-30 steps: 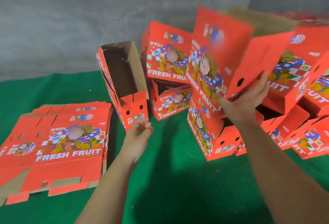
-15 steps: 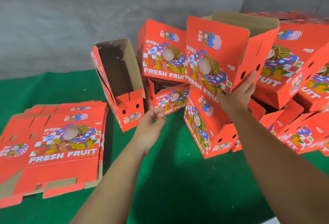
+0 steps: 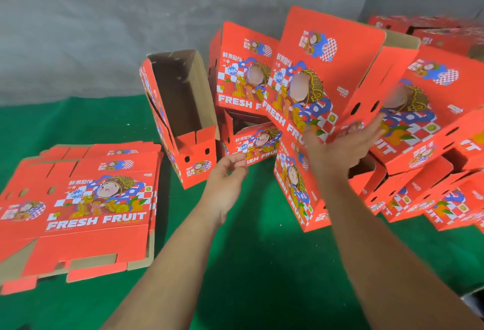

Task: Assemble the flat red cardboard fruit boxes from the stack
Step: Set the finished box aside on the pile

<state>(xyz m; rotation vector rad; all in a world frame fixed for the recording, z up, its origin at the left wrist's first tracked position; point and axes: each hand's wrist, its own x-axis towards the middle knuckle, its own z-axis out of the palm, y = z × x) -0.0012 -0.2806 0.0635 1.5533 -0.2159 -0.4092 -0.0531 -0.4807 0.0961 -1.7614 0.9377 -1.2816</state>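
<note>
A stack of flat red fruit boxes (image 3: pixel 86 198) lies on the green surface at the left. An assembled red box (image 3: pixel 330 80) sits tilted on top of the pile of assembled boxes at centre right, its open brown side facing up and back. My right hand (image 3: pixel 343 146) is under its lower corner, palm up, fingers straight and touching its end panel. My left hand (image 3: pixel 225 183) hovers in the air in front of the pile, fingers relaxed, holding nothing.
Several assembled red boxes (image 3: pixel 432 125) are heaped at the right and back. One open box (image 3: pixel 180 109) leans with its brown inside showing. A grey wall (image 3: pixel 104 28) stands behind. The green surface (image 3: pixel 256 264) runs toward me.
The box at my right hand went from tipped up in the air to resting on the pile. My right hand stayed at its lower corner. My left hand drifted right and forward.
</note>
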